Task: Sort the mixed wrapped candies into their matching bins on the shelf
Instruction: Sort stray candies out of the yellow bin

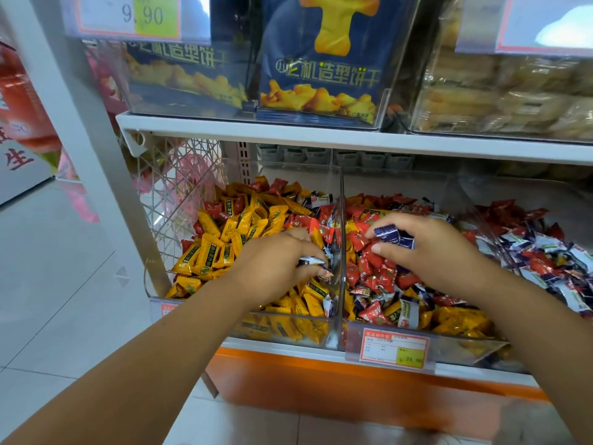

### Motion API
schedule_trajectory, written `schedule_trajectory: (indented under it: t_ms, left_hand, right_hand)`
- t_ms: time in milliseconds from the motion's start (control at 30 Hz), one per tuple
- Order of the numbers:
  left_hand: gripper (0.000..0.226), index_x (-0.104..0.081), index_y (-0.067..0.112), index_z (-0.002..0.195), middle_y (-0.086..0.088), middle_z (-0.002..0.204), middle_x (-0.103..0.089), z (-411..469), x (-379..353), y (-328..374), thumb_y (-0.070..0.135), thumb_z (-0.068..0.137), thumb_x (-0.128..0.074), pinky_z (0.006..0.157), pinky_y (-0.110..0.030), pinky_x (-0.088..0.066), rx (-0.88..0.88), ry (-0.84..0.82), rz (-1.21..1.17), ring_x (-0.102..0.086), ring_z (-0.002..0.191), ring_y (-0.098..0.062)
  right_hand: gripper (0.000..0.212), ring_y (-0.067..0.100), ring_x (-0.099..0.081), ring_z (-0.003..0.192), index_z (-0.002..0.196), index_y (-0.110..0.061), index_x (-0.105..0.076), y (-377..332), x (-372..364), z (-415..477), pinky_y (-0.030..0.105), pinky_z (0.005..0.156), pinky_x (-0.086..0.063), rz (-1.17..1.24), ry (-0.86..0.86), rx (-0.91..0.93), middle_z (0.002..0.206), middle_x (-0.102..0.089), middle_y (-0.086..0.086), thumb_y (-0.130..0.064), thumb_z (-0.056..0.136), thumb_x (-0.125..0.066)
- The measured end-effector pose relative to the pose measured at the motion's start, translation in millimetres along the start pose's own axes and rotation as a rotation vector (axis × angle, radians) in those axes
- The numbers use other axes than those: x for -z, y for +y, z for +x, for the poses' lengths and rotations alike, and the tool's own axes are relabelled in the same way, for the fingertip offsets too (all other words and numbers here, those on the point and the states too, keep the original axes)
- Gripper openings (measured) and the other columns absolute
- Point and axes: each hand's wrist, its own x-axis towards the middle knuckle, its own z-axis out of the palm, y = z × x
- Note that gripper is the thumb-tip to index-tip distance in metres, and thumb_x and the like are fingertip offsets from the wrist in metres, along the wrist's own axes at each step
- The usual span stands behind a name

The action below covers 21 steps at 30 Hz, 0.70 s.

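Observation:
Three clear plastic bins stand side by side on the lower shelf. The left bin (154, 293) holds mostly yellow candies (211, 248) with some red and blue-white ones mixed in. The middle bin (342, 332) holds mostly red candies (375, 268) with yellow ones along its front. The right bin (500, 252) holds blue-white and red candies. My left hand (272, 268) is over the left bin and pinches a blue-white candy (310, 261) near the divider. My right hand (430, 248) is over the middle bin and grips blue-white candies (390, 234).
A white shelf board (321, 133) runs just above the bins, carrying clear boxes of blue biscuit packs (321, 59) and pale pastries (500, 91). A price tag (394, 348) hangs on the middle bin's front. An orange base (321, 380) is below; tiled floor lies to the left.

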Motion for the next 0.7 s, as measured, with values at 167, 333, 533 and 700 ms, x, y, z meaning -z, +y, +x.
schedule_trajectory:
  t_ms: [167,333,533,700]
  left_hand:
    - [0.015,-0.067,0.041,0.101,0.026,0.093,-0.05,-8.4,21.4,5.1,0.045,0.09,-0.057,0.069,-0.024,-0.043,0.013,0.228,-0.187,-0.052,0.088,-0.001]
    - [0.013,-0.066,0.038,0.101,0.018,0.095,-0.054,14.1,29.7,64.2,0.04,0.09,-0.059,0.078,-0.039,-0.049,-0.094,0.354,-0.244,-0.055,0.093,-0.009]
    - [0.018,-0.062,0.039,0.109,0.013,0.097,-0.052,84.0,3.6,167.5,0.043,0.094,-0.053,0.081,-0.038,-0.048,-0.17,0.275,-0.275,-0.055,0.1,-0.018]
    - [0.03,-0.061,0.026,0.123,-0.002,0.12,-0.064,145.2,-30.3,234.6,0.04,0.098,-0.05,0.087,-0.036,-0.049,-0.206,0.194,-0.259,-0.058,0.11,-0.024]
  right_hand:
    - [0.017,-0.019,-0.051,0.08,0.103,-0.038,-0.059,9.9,13.7,-14.1,0.003,0.06,-0.039,0.0,0.058,-0.028,0.091,-0.058,-0.024,-0.03,0.089,-0.066]
    - [0.015,-0.014,-0.055,0.08,0.096,-0.039,-0.058,35.7,45.5,-42.6,0.004,0.063,-0.039,0.031,0.192,-0.078,0.088,-0.062,-0.02,-0.028,0.089,-0.066]
    - [0.006,0.015,-0.061,0.084,0.094,-0.026,-0.06,106.9,92.1,-79.6,0.031,0.073,-0.045,-0.009,0.474,-0.287,0.088,-0.065,-0.009,-0.025,0.091,-0.064]
    - [0.006,0.017,-0.05,0.086,0.101,-0.025,-0.059,157.9,105.5,-89.2,0.027,0.072,-0.032,-0.095,0.556,-0.389,0.101,-0.058,0.003,-0.025,0.095,-0.058]
